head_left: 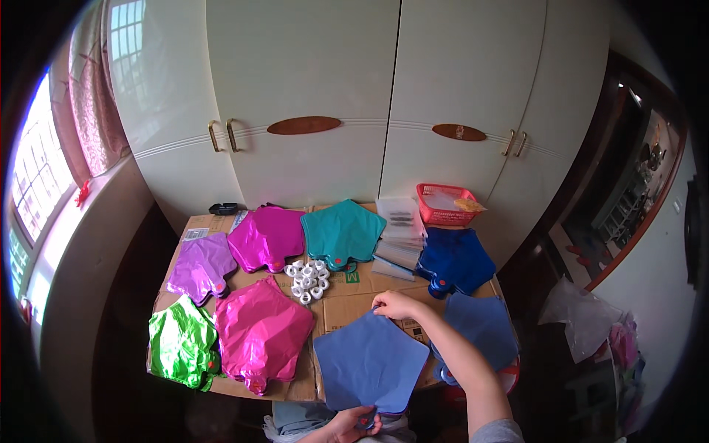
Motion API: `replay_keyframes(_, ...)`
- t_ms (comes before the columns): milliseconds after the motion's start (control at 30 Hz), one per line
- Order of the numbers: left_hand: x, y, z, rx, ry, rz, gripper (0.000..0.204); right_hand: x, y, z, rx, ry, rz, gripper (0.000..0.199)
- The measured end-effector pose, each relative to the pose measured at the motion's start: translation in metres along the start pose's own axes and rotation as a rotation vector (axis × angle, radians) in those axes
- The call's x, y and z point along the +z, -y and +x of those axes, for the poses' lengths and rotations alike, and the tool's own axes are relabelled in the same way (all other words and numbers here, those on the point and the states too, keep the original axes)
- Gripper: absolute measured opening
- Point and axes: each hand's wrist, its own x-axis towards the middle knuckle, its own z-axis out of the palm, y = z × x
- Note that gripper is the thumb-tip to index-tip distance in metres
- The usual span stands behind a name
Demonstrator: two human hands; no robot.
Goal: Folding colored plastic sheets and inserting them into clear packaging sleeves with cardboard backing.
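A matte blue star-shaped foil balloon (373, 362), flat and uninflated, lies at the near edge of the cardboard-covered table. My right hand (397, 304) pinches its far tip, the arm reaching in from the lower right. At the near edge my left hand (351, 427) grips the balloon's lower end, fingers curled round it and partly hidden. Under my right forearm, a stack of the same blue balloons (484, 332) sits at the table's right side. Beyond my right hand is a pile of small white ribbon-like rolls (307, 282).
More flat balloon stacks lie around: green (183, 343), pink (262, 332), lilac (203, 267), magenta (267, 238), teal (343, 232) and dark blue (456, 260). Clear plastic bags (400, 244) overlap near a red basket (447, 215). A black case (225, 209) lies at the back left. Cabinets (310, 74) stand behind.
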Motion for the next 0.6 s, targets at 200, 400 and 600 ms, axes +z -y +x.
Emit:
replay_keyframes(200,-0.013,-0.003,0.007,-0.031,0.073,0.029,0.012,0.002,0.020,0.001,0.188,-0.140,-0.016,0.029)
replay_keyframes(400,-0.004,-0.003,0.007,-0.054,0.001,-0.025,0.011,0.013,0.000,0.016,0.198,-0.223,-0.156,0.026)
replay_keyframes(600,-0.007,-0.004,0.006,-0.083,0.054,-0.040,0.015,0.011,0.005,0.013,0.192,-0.210,-0.089,0.023)
